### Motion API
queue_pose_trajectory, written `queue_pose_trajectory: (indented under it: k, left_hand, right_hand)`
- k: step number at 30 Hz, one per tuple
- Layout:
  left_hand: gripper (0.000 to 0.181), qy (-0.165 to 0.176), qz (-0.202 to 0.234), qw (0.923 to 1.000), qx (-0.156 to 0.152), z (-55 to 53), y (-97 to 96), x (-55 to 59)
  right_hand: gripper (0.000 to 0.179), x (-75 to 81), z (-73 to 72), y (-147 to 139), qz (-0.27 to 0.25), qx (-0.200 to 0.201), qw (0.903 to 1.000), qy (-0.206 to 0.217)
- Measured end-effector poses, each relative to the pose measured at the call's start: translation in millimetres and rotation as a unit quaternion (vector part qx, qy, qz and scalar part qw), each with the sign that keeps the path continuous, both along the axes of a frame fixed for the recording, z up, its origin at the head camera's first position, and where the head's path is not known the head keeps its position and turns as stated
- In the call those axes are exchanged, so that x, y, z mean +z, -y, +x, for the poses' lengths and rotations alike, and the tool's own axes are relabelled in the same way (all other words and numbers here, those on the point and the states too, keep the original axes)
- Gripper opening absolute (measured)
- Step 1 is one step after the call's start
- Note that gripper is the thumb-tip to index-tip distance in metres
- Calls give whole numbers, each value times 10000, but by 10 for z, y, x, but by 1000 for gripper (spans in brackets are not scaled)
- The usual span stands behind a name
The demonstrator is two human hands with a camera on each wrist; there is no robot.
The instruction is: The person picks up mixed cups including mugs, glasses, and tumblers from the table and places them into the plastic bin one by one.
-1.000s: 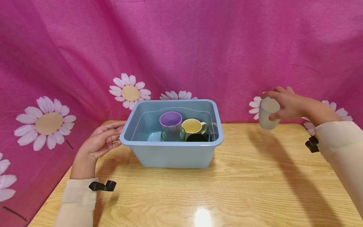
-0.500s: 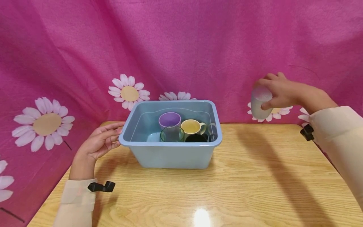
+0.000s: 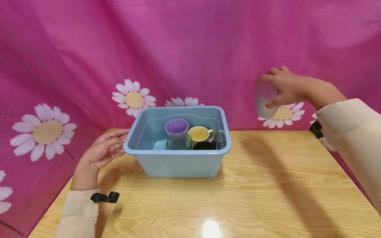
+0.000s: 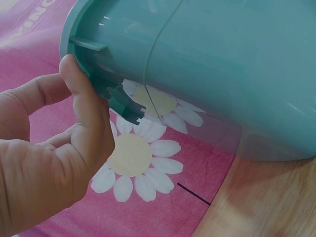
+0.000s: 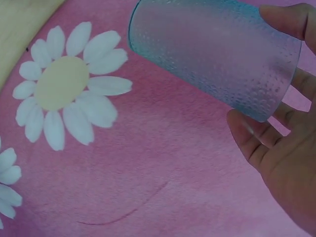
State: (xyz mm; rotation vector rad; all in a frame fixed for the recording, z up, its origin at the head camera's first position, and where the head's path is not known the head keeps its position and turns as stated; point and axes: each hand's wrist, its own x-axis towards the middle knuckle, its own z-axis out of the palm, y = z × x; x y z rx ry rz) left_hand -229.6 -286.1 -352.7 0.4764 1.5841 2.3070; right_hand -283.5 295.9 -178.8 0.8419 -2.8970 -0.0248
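Note:
A light blue plastic tub (image 3: 177,163) stands on the wooden table. My left hand (image 3: 102,150) is at its left side, the relaxed fingers touching the rim from outside; in the left wrist view the fingertips (image 4: 71,66) meet the rim's outer lip. Inside the tub are a purple cup (image 3: 177,126), a green-tinted glass (image 3: 179,142), a yellow mug (image 3: 198,133), a black cup (image 3: 204,145) and a clear glass at the right wall. Up in the air on the right, my right hand (image 3: 287,86) grips a frosted, textured glass (image 5: 212,54) near its top rim.
The wooden table (image 3: 178,205) spreads in front and to the right of the tub. A pink cloth (image 3: 208,59) with white daisies hangs behind and at the left. Inside the tub, bare floor shows at the left.
My right hand has lifted the frosted glass higher and carried it left, towards the tub. My left hand stays at the rim. The view has shifted slightly.

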Motion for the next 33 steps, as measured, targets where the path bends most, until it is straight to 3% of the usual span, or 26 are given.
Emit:
queue_pose_trajectory:
  k: [7,21,33]
  left_hand:
    - [34,-17,36,10000,13,-1,19,4]
    - [33,46,62,10000,51,8,17,2]
    - [34,7,44,10000,57,18,14,6]
  right_hand:
    - [76,98,12,218,6,95,9999,45]
    - [74,143,86,656,-209,716,9967,-327]
    - [75,182,86,1131,-139,1009,9943,-298]
